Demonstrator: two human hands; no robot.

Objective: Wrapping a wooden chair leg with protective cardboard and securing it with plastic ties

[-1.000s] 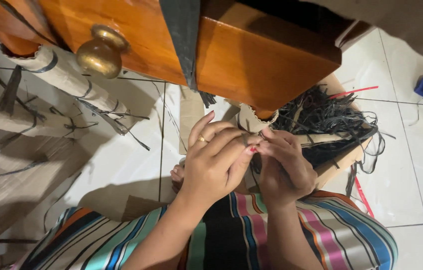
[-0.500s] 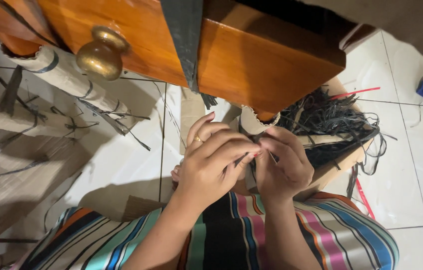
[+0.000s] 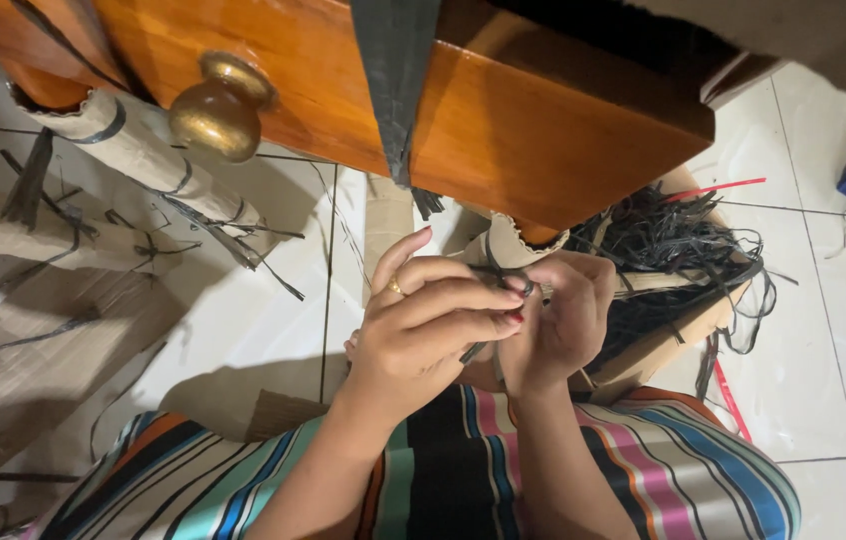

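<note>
Both hands meet at centre frame, fingertips pinched together on a thin black strip [image 3: 488, 340]. Left hand [image 3: 423, 335], with a gold ring on one finger, closes thumb and curled fingers over the strip; a short dark end shows just below its fingertips. Right hand [image 3: 563, 320] is curled tight, fingertips pressed to the same strip against the left fingertips. The strip sits just in front of a scallop-edged cardboard roll [image 3: 513, 245]. Behind the right hand, a tangled pile of black strips [image 3: 673, 245] lies on cardboard. Above, a varnished wooden drawer [image 3: 503, 130] with a brass knob [image 3: 218, 110]; a black band [image 3: 398, 70] hangs down its face. Striped fabric [image 3: 643, 470] covers the lap. White tile floor [image 3: 243, 320] around, another cardboard tube [image 3: 133, 150] at left.
</note>
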